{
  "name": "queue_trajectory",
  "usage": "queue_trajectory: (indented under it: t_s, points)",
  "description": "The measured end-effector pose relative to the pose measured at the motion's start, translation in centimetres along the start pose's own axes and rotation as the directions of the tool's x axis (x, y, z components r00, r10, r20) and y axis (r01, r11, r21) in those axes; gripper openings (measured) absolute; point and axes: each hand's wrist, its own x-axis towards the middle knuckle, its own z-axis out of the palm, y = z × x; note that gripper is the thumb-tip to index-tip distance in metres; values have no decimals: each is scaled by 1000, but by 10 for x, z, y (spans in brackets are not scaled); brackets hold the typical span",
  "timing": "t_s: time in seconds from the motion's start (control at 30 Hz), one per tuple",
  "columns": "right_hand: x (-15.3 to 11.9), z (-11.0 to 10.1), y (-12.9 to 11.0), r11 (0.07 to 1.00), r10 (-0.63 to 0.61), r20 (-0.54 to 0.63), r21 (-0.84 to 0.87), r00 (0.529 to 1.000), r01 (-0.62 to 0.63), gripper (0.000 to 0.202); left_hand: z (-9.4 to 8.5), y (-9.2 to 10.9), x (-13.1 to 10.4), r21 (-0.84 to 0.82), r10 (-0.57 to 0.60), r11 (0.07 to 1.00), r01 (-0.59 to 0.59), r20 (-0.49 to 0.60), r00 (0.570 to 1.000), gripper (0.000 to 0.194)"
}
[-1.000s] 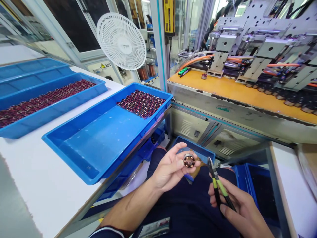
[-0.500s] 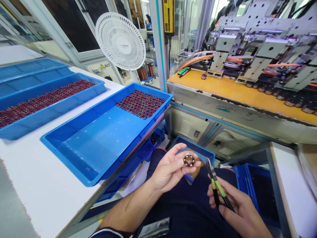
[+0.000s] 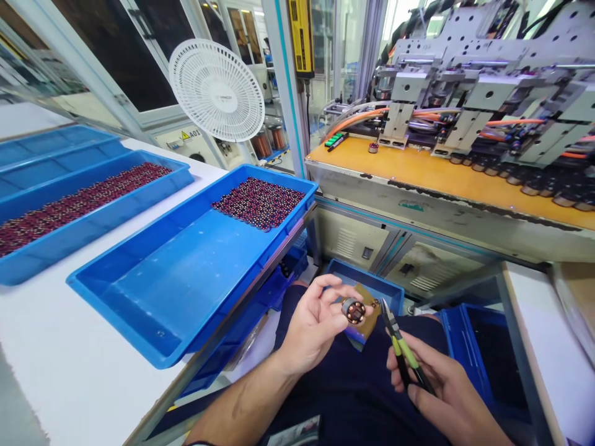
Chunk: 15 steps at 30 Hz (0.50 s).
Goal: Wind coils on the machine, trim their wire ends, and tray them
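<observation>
My left hand (image 3: 320,319) pinches a small round motor stator (image 3: 354,311) with copper windings between thumb and fingers, above my lap. The stator's wound face is tilted toward me. In my right hand (image 3: 430,378) are cutting pliers (image 3: 400,344) with yellow-green and black handles. Their jaws point up and to the left, a short way right of the stator and apart from it. Beneath the hands is a blue bin (image 3: 395,292) holding a brownish piece and some small parts that I cannot make out clearly.
On the white table at left, a blue tray (image 3: 139,310) holds many stators (image 3: 260,203) at its far end. Another blue tray (image 3: 93,232) beside it carries more. A white fan (image 3: 217,90) stands behind. A machine (image 3: 488,93) with an orange worktop (image 3: 418,164) occupies the right.
The stator has turned in my left fingers, showing its grey outer side as well as its wound face. My right hand with the pliers has shifted slightly left. The whole view has moved a little.
</observation>
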Motion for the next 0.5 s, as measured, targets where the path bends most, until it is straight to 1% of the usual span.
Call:
queue_trajectory:
  t_s: [0.17,0.33,0.43,0.5]
  points:
    - [0,3,-6,1000,15,-18,12,1000,-15,46,-1,2,2,-18,-41,999,40,-72,997,46]
    - [0,6,-11,996,87,-46,-1,995,-87,46,-3,2,3,-80,-71,995,63,-97,993,41]
    - [2,4,-11,999,46,-27,12,999,-46,48,-3,2,3,-100,-93,992,83,-103,990,39]
    - [2,1,-3,998,47,-11,50,999,-46,49,-1,0,4,-93,-107,991,97,-116,987,39]
